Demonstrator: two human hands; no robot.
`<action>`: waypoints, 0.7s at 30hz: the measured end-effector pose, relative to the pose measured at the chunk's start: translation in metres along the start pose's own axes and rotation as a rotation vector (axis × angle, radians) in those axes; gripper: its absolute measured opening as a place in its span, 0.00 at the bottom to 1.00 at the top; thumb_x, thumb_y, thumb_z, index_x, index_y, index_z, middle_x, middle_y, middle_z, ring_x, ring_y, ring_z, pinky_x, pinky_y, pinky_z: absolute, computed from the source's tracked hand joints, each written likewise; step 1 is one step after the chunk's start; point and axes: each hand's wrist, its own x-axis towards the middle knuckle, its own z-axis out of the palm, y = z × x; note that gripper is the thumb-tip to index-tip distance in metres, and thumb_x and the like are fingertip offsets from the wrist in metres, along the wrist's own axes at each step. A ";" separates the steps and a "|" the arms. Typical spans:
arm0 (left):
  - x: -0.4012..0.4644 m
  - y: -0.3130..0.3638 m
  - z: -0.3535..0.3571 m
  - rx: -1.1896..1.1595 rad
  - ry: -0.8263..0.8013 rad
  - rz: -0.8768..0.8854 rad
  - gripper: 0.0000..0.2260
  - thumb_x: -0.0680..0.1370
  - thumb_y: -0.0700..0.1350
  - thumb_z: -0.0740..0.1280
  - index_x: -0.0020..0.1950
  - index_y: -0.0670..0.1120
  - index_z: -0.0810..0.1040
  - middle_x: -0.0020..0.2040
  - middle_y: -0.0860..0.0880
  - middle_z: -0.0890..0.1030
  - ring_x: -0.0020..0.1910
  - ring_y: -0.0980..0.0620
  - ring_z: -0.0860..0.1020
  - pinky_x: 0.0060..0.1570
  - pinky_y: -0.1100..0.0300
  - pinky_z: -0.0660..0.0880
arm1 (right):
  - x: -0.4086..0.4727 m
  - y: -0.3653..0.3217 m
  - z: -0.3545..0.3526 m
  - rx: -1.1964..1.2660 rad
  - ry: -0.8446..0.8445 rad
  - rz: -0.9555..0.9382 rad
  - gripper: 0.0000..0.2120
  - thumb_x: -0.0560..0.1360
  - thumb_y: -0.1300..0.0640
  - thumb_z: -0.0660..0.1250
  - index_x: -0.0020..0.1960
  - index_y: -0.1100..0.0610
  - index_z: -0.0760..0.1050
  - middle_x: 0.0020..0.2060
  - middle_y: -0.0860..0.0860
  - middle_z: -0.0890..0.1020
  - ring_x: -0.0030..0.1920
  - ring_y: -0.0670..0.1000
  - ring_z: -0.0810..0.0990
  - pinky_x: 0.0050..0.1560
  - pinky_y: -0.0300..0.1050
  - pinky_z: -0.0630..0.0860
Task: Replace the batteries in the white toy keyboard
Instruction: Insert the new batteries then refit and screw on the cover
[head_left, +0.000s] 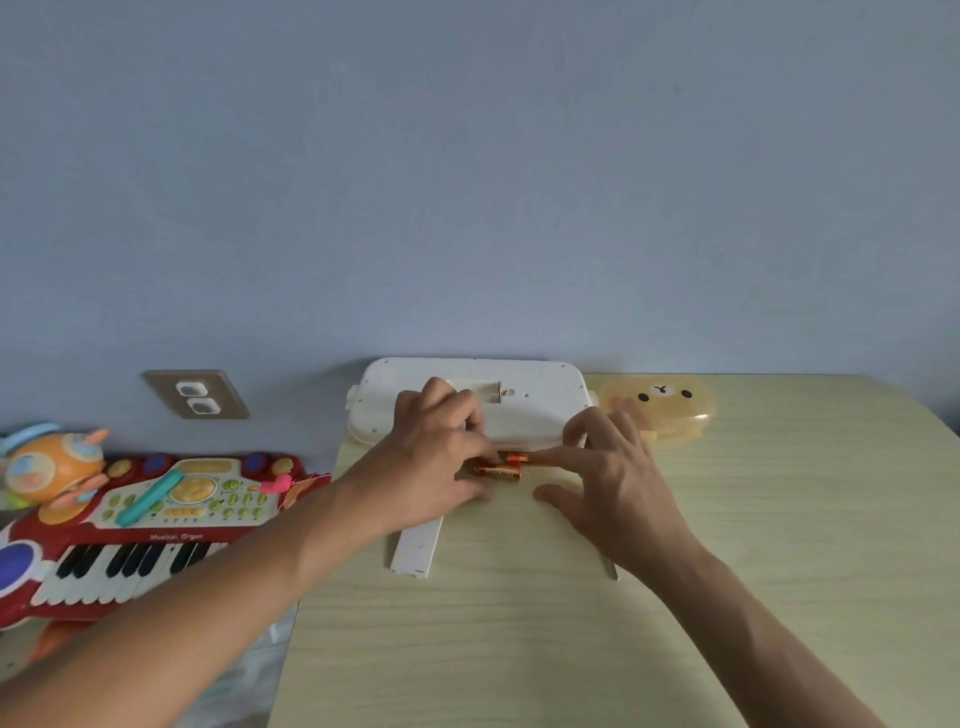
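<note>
The white toy keyboard lies face down at the back of the table, its battery compartment uncovered. Just in front of it lie two orange-and-gold batteries, side by side on the tabletop. My left hand curls over their left ends, thumb and fingers closed around the nearer battery. My right hand rests with fingers spread, its index fingertip touching the farther battery. The white compartment cover lies on the table below my left wrist.
A red toy organ with an orange figure sits off the table's left edge. A yellow bear-face box stands right of the keyboard. A thin metal tool pokes out under my right wrist. A wall socket is at the left.
</note>
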 end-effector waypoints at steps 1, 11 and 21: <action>0.000 0.000 0.000 -0.009 -0.003 -0.006 0.14 0.67 0.57 0.79 0.50 0.56 0.86 0.48 0.57 0.69 0.53 0.54 0.63 0.53 0.54 0.59 | 0.001 0.000 -0.001 0.015 0.004 0.013 0.16 0.63 0.50 0.82 0.50 0.47 0.86 0.47 0.49 0.76 0.49 0.55 0.75 0.52 0.53 0.77; -0.004 -0.004 0.007 -0.062 0.007 -0.032 0.12 0.68 0.60 0.77 0.47 0.56 0.85 0.46 0.61 0.67 0.51 0.60 0.58 0.51 0.61 0.52 | 0.005 -0.006 0.003 -0.029 0.000 0.034 0.11 0.64 0.49 0.81 0.45 0.49 0.87 0.44 0.48 0.76 0.45 0.54 0.74 0.49 0.49 0.77; 0.011 -0.032 -0.031 -0.316 0.170 -0.244 0.05 0.72 0.51 0.78 0.46 0.55 0.85 0.43 0.61 0.84 0.49 0.58 0.76 0.52 0.61 0.71 | 0.030 -0.004 -0.017 0.280 0.046 0.122 0.02 0.72 0.51 0.75 0.44 0.47 0.83 0.38 0.41 0.81 0.39 0.43 0.78 0.46 0.40 0.72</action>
